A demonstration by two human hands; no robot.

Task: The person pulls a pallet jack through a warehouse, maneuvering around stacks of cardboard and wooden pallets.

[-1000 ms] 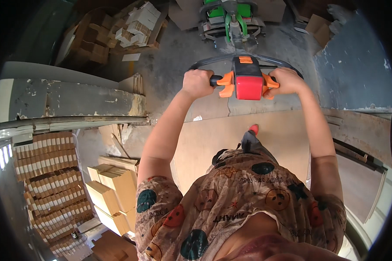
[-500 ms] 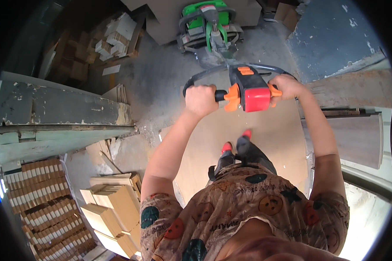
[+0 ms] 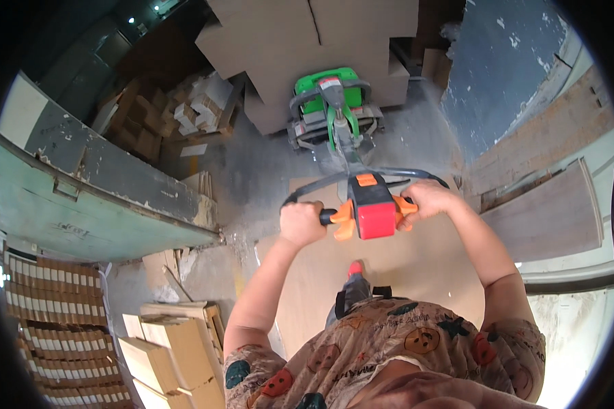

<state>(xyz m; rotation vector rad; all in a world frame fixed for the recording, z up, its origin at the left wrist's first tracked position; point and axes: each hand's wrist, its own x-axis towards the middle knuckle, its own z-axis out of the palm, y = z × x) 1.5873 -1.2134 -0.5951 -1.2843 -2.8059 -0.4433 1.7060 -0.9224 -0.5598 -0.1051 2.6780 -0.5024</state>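
An electric pallet jack (image 3: 326, 92) with a green body stands ahead of me, its tiller reaching back toward my body. The control head (image 3: 377, 221) is black with a red end, orange buttons and orange thumb levers. My left hand (image 3: 302, 223) is wrapped round the black grip on the left side of the handle. On the right side, my right hand (image 3: 426, 201) closes round the other grip beside the orange lever. A large stack of brown cardboard (image 3: 307, 34) rises just beyond the jack; its forks are hidden.
Dark blue-grey door panels with peeling paint flank the opening, one at left (image 3: 116, 170) and one at right (image 3: 501, 61). Boxes on a pallet (image 3: 205, 109) stand far left. Pale cartons (image 3: 177, 341) and stacked packs (image 3: 68, 341) are near left. A brown sheet (image 3: 389, 273) covers the floor underfoot.
The handle and both hands have come lower in the view, closer to my body. More of the cardboard stack beyond the jack shows. Both hands keep their grip, and one red shoe shows instead of two.
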